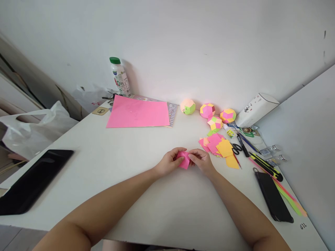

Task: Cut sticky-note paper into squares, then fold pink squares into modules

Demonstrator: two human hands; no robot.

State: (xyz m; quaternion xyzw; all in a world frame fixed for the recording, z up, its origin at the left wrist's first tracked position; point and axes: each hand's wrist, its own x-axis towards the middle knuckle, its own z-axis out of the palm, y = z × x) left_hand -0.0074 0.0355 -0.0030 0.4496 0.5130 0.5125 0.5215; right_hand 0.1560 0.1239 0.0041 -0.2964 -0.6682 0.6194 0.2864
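item inspected: pink paper square point(184, 160), held low over the white table point(125, 174), at its middle and towards my edge.

hands: my left hand point(169, 163) pinches the square's left side, thumb on top. my right hand point(201, 161) pinches its right side, fingertips bent in onto the paper. both are closed on the one piece and nearly touch each other.

not verified: my fingers cover part of the paper, so i cannot tell whether a crease is already set.

judgement: this looks like a fold being made. to do it well, match the edges before pressing, pin one corner with the left, then run the right thumb along the crease against the table.

surroundings: pile of cut squares point(218, 146) near my right hand, scissors point(237, 148) beside it, paper balls point(207, 110) by the wall, well apart.
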